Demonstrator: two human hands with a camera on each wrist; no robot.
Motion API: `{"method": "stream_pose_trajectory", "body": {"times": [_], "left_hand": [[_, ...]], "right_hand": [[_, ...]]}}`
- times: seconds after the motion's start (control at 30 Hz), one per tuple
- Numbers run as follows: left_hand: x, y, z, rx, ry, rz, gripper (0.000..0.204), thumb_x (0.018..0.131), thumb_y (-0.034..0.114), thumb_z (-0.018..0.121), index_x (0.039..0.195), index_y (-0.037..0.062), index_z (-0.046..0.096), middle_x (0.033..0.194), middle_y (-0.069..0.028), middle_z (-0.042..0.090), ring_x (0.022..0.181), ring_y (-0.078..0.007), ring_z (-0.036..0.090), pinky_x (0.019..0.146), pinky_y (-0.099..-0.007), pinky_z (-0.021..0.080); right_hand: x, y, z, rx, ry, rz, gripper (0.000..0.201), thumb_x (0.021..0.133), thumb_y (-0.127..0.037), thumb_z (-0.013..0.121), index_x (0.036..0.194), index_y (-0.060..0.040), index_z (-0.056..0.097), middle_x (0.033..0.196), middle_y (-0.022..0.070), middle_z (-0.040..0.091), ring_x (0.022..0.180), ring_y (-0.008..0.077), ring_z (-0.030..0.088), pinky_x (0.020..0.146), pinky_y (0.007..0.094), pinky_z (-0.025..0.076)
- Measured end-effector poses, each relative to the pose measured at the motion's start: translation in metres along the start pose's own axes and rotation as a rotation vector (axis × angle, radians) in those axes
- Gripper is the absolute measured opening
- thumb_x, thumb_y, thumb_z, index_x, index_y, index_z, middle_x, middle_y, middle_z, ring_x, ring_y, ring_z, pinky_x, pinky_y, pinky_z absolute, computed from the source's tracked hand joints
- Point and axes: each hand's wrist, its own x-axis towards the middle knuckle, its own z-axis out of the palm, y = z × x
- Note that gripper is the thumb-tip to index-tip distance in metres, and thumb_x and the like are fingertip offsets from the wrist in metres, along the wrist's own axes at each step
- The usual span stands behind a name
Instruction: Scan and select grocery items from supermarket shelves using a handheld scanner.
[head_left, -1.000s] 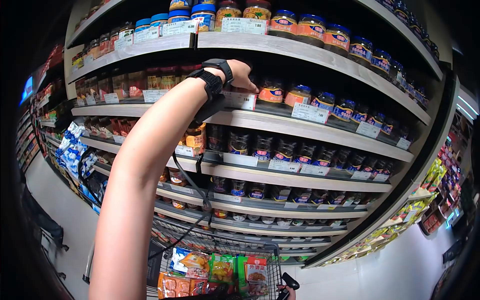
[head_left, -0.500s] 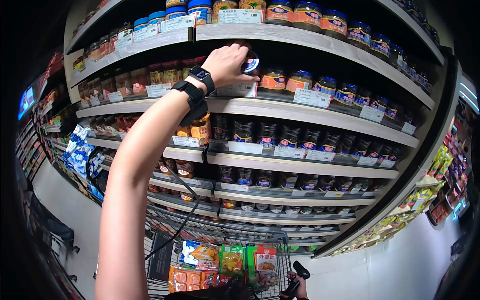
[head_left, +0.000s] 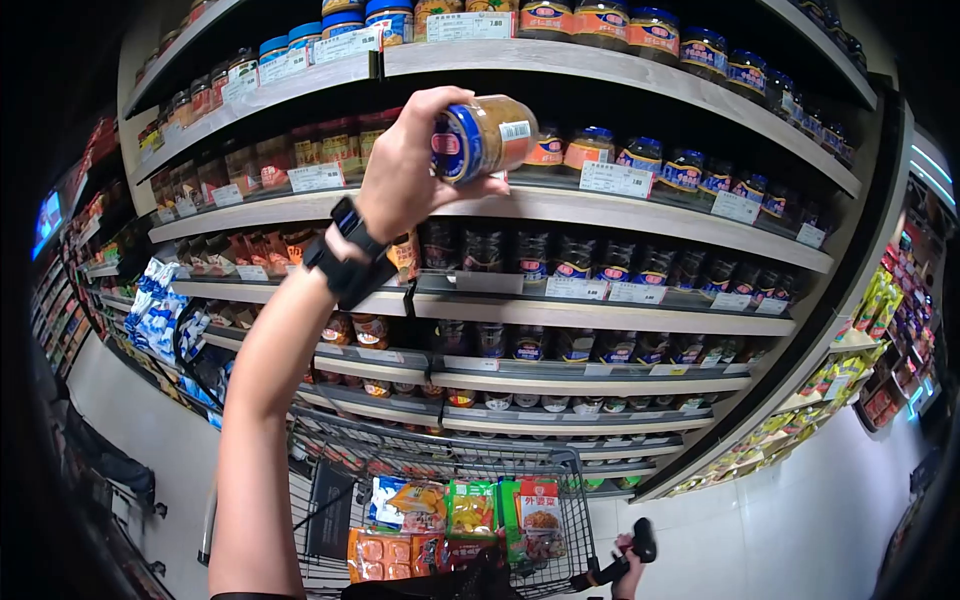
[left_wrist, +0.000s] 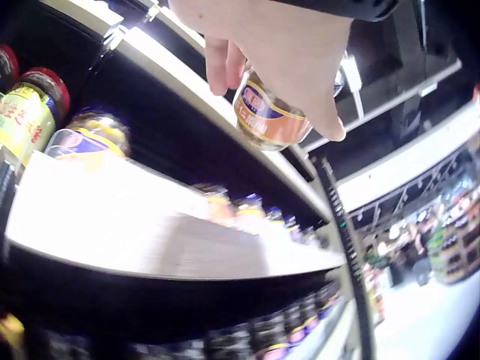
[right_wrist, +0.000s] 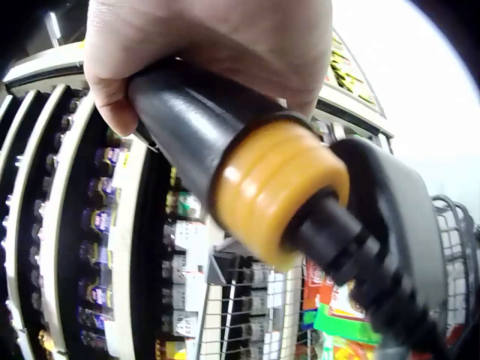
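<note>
My left hand (head_left: 400,165) grips a glass jar (head_left: 505,135) with a blue lid, tilted on its side in front of the second visible shelf. The left wrist view shows the same jar (left_wrist: 266,116), its orange and blue label visible between the thumb and fingers of the hand (left_wrist: 277,45). Low at the right of the head view, my right hand (head_left: 628,577) is round a black object (head_left: 645,540). Seen from the right wrist, that hand (right_wrist: 214,37) holds a black cylinder (right_wrist: 195,120) with an orange collar (right_wrist: 277,187) and a coiled black cord.
Shelves (head_left: 620,215) hold rows of jars with price tags. Below, a wire cart (head_left: 575,480) carries several packets, among them a green one (head_left: 472,510). Pale floor (head_left: 750,530) lies right of the cart. A dark-clothed leg (head_left: 105,450) shows at the left edge.
My left hand has drawn the jar off the shelf, toward me and slightly left, turning it so its lid faces left. The right hand has shifted a little to the right.
</note>
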Motion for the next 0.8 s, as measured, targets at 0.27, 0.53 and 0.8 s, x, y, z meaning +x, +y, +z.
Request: {"method": "stream_pose_trajectory", "body": {"times": [0.27, 0.53, 0.8], "left_hand": [[-0.080, 0.124, -0.050, -1.185, 0.198, -1.110, 0.063, 0.081, 0.045, 0.062, 0.122, 0.0025, 0.040, 0.105, -0.0081, 0.055, 0.090, -0.0135, 0.058, 0.070, -0.0284, 0.052], [-0.141, 0.180, -0.058, -1.479, 0.343, -1.651, 0.057, 0.088, 0.055, 0.041, 0.122, 0.0093, 0.046, 0.100, -0.0089, 0.061, 0.080, -0.0156, 0.063, 0.056, -0.0265, 0.054], [-0.210, 0.221, -0.074, -1.913, 0.334, -2.102, 0.068, 0.084, 0.063, 0.039, 0.108, 0.0011, 0.051, 0.084, -0.0109, 0.057, 0.051, -0.0114, 0.045, 0.045, -0.0224, 0.039]], "right_hand": [[-0.033, -0.149, -0.008, 0.250, -0.501, -0.308, 0.068, 0.070, -0.043, 0.062, 0.123, -0.0045, 0.043, 0.074, 0.0107, 0.051, 0.064, 0.0191, 0.051, 0.056, 0.0353, 0.047], [-0.039, -0.154, 0.014, 0.460, -0.707, -0.260, 0.063, 0.070, -0.038, 0.063, 0.119, -0.0022, 0.049, 0.099, 0.0070, 0.053, 0.084, 0.0237, 0.052, 0.070, 0.0433, 0.043], [-0.057, -0.129, 0.065, 0.459, -0.655, -0.138, 0.055, 0.072, -0.038, 0.063, 0.113, -0.0054, 0.048, 0.088, 0.0095, 0.049, 0.082, 0.0232, 0.049, 0.068, 0.0375, 0.043]]}}
